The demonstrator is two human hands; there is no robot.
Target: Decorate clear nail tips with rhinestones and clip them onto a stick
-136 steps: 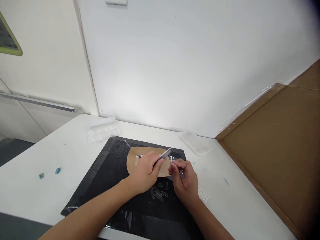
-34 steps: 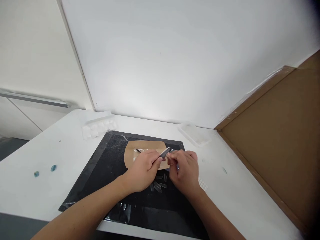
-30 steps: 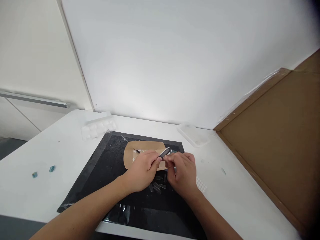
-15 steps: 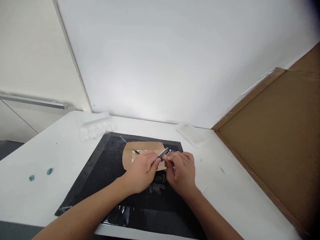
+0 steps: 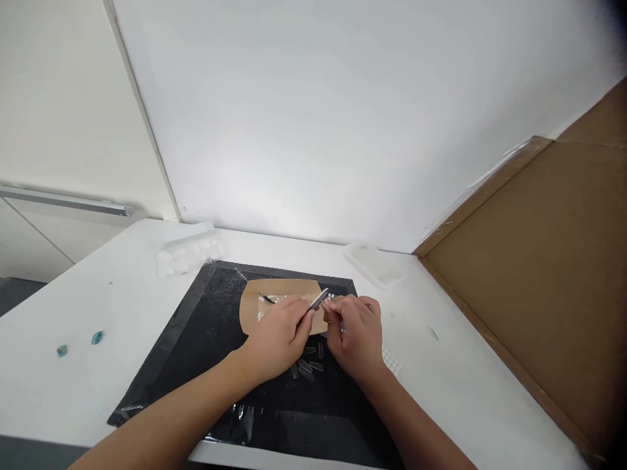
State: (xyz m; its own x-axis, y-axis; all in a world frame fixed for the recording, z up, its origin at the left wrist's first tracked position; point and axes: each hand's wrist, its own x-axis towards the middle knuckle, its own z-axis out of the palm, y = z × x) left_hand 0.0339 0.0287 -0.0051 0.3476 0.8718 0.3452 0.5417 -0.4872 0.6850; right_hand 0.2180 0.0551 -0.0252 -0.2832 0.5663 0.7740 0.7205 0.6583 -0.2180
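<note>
My left hand [image 5: 284, 336] is closed around a nail file [image 5: 319, 299], a narrow dark grey strip with a pale edge, tilted up to the right. Close by on the right, my right hand [image 5: 355, 329] has its fingertips pinched together near the file; whatever they hold is too small to make out. Beneath both hands lies a tan sheet [image 5: 249, 303] bearing white flecks and a small dark object [image 5: 266, 299]. Several clear false nail tips [image 5: 306, 369] are scattered on the black mat [image 5: 206, 352] just below the hands.
A clear moulded tray [image 5: 191, 253] stands at the back left, a shallow translucent tray [image 5: 375, 264] at the back right. Two teal pieces [image 5: 96, 337] lie on the left of the white table [image 5: 39, 385]. White dotted sheet [image 5: 391, 360] shows beside my right wrist. Cardboard panel [image 5: 529, 261] borders the right.
The nail file has shifted slightly and changed its angle in my left hand. Both hands stay almost where they were, with the right fingertips still pinched.
</note>
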